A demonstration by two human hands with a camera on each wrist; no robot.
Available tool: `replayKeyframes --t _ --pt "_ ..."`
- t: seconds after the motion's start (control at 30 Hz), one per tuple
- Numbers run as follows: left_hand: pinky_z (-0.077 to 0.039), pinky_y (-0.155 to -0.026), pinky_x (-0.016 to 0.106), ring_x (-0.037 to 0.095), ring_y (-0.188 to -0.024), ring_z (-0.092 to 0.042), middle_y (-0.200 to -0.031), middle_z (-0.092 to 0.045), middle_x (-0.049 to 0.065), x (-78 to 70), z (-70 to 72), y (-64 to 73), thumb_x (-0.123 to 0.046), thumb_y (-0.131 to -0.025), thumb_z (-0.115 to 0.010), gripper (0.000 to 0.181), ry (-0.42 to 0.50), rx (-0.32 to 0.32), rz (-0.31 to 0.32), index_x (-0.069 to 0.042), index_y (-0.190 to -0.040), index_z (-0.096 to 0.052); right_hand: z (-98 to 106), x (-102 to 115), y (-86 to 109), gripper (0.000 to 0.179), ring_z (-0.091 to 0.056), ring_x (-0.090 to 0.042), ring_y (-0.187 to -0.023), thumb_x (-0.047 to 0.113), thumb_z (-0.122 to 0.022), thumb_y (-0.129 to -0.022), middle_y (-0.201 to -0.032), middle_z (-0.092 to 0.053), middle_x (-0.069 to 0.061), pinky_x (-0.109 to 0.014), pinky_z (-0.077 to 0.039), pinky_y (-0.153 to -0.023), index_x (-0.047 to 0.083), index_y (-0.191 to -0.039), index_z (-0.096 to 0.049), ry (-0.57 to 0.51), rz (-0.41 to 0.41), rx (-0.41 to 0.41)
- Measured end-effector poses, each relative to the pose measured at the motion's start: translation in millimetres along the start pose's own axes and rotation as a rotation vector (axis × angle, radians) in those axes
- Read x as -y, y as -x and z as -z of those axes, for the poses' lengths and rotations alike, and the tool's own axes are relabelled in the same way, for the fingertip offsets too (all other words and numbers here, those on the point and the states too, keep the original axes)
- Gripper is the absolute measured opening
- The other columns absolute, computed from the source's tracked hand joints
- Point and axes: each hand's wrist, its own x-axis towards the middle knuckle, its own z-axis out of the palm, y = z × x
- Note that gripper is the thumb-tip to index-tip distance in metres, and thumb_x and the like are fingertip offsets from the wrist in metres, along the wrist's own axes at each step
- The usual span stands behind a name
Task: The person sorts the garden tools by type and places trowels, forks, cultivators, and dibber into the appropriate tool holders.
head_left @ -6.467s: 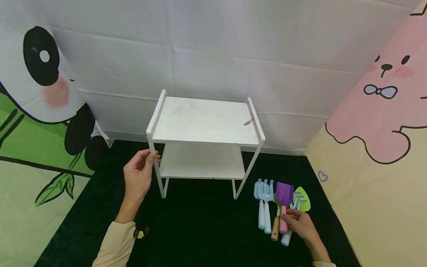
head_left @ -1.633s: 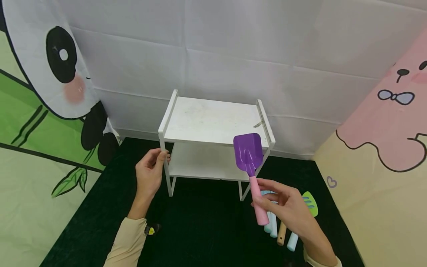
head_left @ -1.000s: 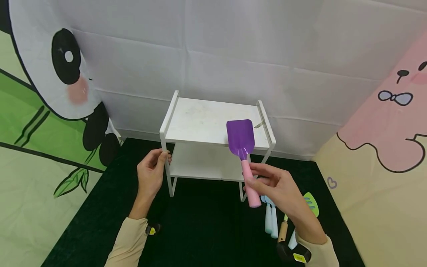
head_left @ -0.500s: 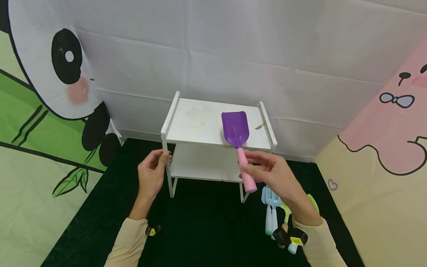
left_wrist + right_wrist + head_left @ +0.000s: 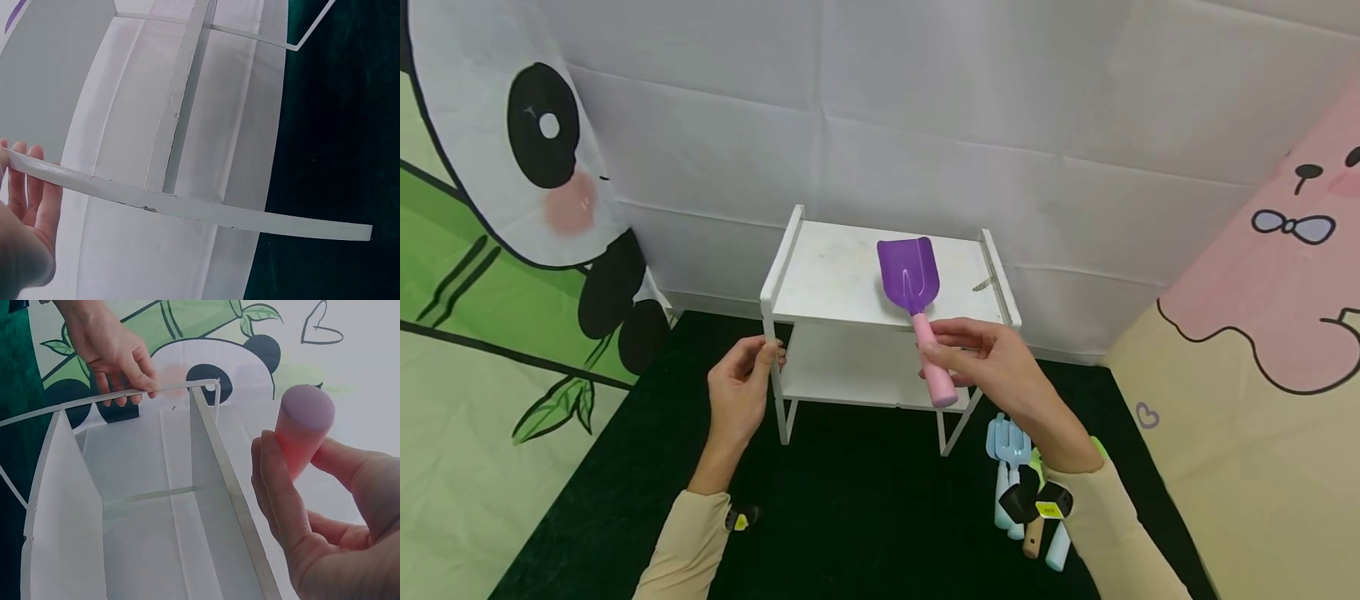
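Note:
A purple toy shovel (image 5: pixel 910 273) with a pink handle is held by my right hand (image 5: pixel 1000 367), thumb and fingers around the handle. Its blade points away from me and overlaps the top board of a small white two-tier shelf (image 5: pixel 827 287). In the right wrist view, the butt of the pink handle (image 5: pixel 306 412) pokes up between thumb and fingers. My left hand (image 5: pixel 741 396) pinches the shelf's front left leg, just below the top board. The left wrist view shows fingers (image 5: pixel 47 212) wrapped over that white bar (image 5: pixel 250 219).
On the dark green cloth (image 5: pixel 850 508) at the right lie light blue toy forks (image 5: pixel 1013 446), a wooden-handled tool (image 5: pixel 1033 537) and other green and blue pieces, partly under my right forearm. White sheeting (image 5: pixel 925 125) stands behind the shelf, with printed panels at both sides.
My right hand picked the toy shovel up from the pile on the right and carried it up and left, over the shelf's front. The left hand keeps its hold on the leg.

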Motion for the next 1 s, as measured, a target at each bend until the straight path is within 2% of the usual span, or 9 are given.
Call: replayKeyframes --t 0.17,0.47,0.77,1.0 --pt "-0.055 -0.085 0.018 0.012 -0.087 -0.071 -0.100 -0.073 0.017 1.3 -0.1 -0.2 -0.009 -0.104 -0.061 0.017 -0.009 -0.002 0.003 0.004 -0.111 -0.069 -3.8 7.9 -8.8 0.050 -0.072 -0.026 -0.106 0.035 -0.074 -0.096 -0.127 -0.069 -0.010 -0.040 -0.060 -0.085 0.010 -0.138 -0.062 -0.013 0.006 0.002" --pt "-0.055 -0.086 0.018 0.008 -0.087 -0.070 -0.102 -0.072 0.021 1.8 0.3 -0.7 -0.011 -0.105 -0.060 0.019 -0.003 0.001 -0.004 0.005 -0.111 -0.068 -12.3 19.3 -24.1 0.046 -0.072 -0.027 -0.105 0.032 -0.074 -0.097 -0.119 -0.073 -0.012 -0.040 -0.060 -0.084 0.006 -0.133 -0.065 -0.029 0.015 0.025" --pt "-0.055 -0.085 0.019 0.010 -0.087 -0.071 -0.101 -0.073 0.015 0.4 0.1 0.0 -0.008 -0.104 -0.060 0.018 -0.020 -0.013 0.002 0.005 -0.111 -0.069 -17.1 25.7 -38.3 0.042 -0.070 -0.027 -0.105 0.035 -0.073 -0.096 -0.113 -0.075 -0.010 -0.039 -0.060 -0.085 0.008 -0.128 -0.068 -0.038 -0.013 0.026" --pt "-0.055 -0.085 0.019 0.007 -0.087 -0.070 -0.102 -0.071 0.021 1.3 0.2 0.4 -0.010 -0.105 -0.059 0.019 -0.017 -0.006 -0.024 0.006 -0.111 -0.068 -21.8 30.4 -48.6 0.042 -0.069 -0.026 -0.104 0.036 -0.074 -0.095 -0.111 -0.074 -0.011 -0.039 -0.059 -0.088 0.008 -0.125 -0.069 -0.060 -0.006 0.038"
